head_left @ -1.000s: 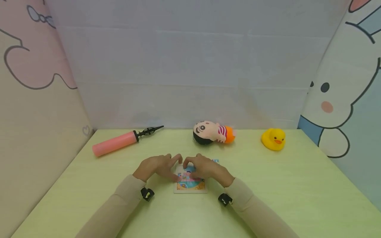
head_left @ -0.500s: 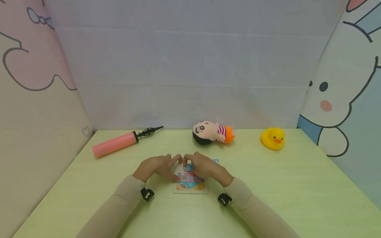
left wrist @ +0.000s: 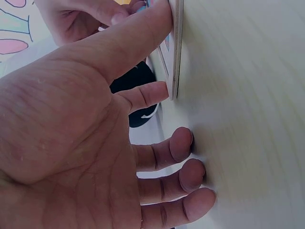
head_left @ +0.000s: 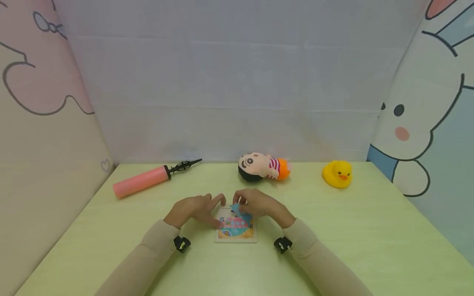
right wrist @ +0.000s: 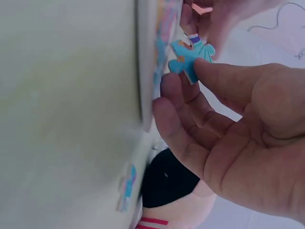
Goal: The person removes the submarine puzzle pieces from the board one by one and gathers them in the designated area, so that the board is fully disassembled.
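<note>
My right hand [head_left: 255, 202] pinches a blue jigsaw puzzle piece [right wrist: 190, 59] between thumb and fingers. In the right wrist view the piece is tilted, just off the face of the puzzle board [head_left: 237, 236]. That board lies flat on the table, with a colourful picture pieced together in its lower part and bare wood at its upper left. My left hand [head_left: 200, 209] steadies the board's left side. Its thumb [left wrist: 152, 24] presses on the board and the index finger [left wrist: 152, 93] touches the edge, while the other fingertips rest on the table.
Another puzzle piece [right wrist: 127, 187] lies on the table beyond the board. Along the back are a pink hand pump [head_left: 140, 181], a doll [head_left: 263, 166] on its side and a yellow rubber duck [head_left: 337, 174]. Patterned walls stand behind and at both sides.
My right hand has drawn back slightly to the right, and the blue puzzle piece now shows tilted in its fingers. The left hand stays in place on the board.
</note>
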A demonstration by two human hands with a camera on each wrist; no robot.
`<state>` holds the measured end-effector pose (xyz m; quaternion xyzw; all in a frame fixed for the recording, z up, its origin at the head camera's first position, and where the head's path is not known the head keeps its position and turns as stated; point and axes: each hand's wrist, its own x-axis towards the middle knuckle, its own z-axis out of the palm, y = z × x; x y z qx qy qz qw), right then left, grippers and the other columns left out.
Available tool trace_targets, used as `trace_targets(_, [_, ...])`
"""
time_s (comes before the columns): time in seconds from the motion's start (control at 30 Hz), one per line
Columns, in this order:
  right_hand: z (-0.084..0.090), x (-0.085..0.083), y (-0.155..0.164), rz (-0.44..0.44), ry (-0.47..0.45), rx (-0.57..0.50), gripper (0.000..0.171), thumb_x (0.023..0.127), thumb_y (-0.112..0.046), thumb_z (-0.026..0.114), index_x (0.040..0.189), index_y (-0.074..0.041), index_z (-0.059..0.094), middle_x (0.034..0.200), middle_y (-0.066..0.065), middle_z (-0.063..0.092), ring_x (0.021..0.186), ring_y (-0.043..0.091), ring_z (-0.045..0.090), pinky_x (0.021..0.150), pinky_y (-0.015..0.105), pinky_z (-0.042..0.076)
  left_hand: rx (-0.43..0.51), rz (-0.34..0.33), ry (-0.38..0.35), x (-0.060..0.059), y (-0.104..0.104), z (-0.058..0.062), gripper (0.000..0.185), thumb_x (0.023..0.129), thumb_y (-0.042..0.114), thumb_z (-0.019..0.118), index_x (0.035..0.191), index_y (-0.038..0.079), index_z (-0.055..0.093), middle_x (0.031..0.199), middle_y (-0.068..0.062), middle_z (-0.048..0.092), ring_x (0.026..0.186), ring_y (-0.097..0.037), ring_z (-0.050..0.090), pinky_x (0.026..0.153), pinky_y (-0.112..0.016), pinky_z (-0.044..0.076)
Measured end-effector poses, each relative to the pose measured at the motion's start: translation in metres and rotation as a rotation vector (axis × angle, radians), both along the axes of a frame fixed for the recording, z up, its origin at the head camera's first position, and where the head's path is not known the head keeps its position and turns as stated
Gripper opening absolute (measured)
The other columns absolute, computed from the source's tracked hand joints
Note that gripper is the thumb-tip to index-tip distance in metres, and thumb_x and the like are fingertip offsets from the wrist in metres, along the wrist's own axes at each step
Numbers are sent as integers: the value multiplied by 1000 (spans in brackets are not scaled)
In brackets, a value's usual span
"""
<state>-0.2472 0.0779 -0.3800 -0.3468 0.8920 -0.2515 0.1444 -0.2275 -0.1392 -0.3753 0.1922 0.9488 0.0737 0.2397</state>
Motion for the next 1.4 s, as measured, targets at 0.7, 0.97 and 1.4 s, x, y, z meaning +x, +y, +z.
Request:
trace_targets(0.7, [32,-31,90,24,-199,-25,14,94,-3,66,108,-2,62,83,8,64,70,29,60,72,46,51,7,-13,-1,-1,1,1,56,88,47,75,125,27,38,105,-11,51,87,-27,53,79,-46,44])
trace_targets(0.97, [26,-40,106,-4,-280,69,13,94,2,64,107,-2,63,82,6,64,67,17,57,73,43,52,5,-5,-6,-1,0,-2,58,88,49,74,127,27,38,107,-11,51,89,-27,53,80,-47,44])
trace_targets(1.4, [14,-46,110,-101,-211,196,14,91,-1,67,103,-9,67,101,9,64,83,20,59,74,32,48,6,-14,-14,-2,0,0,59,87,49,74,127,26,37,107,-11,50,88,-27,53,79,-47,44])
